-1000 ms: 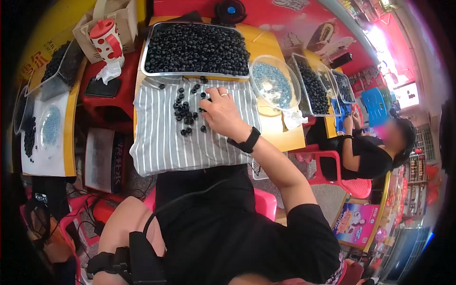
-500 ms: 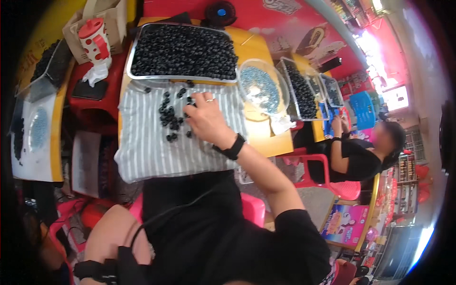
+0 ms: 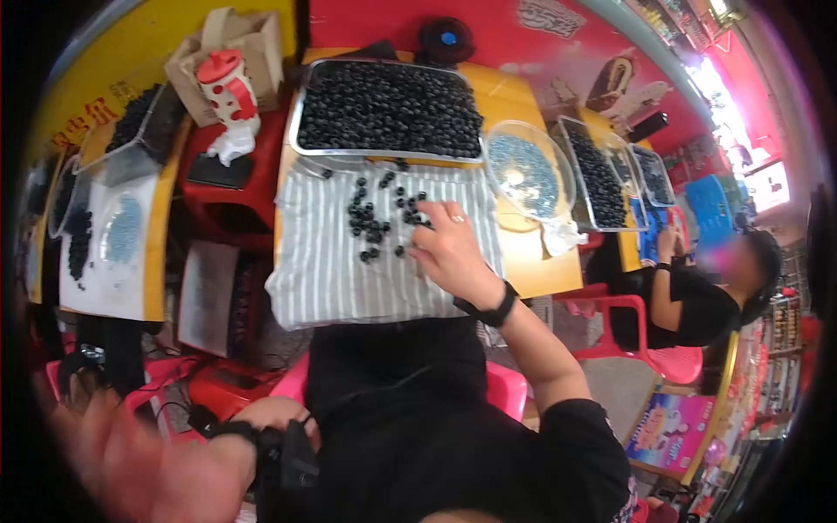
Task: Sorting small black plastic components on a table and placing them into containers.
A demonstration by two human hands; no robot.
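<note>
My right hand (image 3: pixel 453 248) is over a grey-and-white striped cloth (image 3: pixel 349 292), its fingers bent and apart. Its fingertips are beside a loose cluster of small black round pieces (image 3: pixel 410 209); I see nothing clearly held in them. Left of that cluster, a longer group of the same pieces (image 3: pixel 370 227) lies on the cloth. Just beyond the cloth stands a clear rectangular tray (image 3: pixel 392 156) heaped with such pieces. At the lower left edge is my left hand (image 3: pixel 131 462), away from the table and smeared by motion, so its grip is unclear.
Right of the cloth stand a round clear tub (image 3: pixel 567 205) of pale blue bits, crumpled white tissue (image 3: pixel 562 237) and another tray (image 3: pixel 602 228) of black pieces. A co-worker (image 3: pixel 697 301) sits farther right. A spotted cup (image 3: pixel 228 91) stands on a red stool at the left.
The view has shifted, so the table appears farther right. More black pieces now show left of my right hand. My left hand has come into view at the lower left.
</note>
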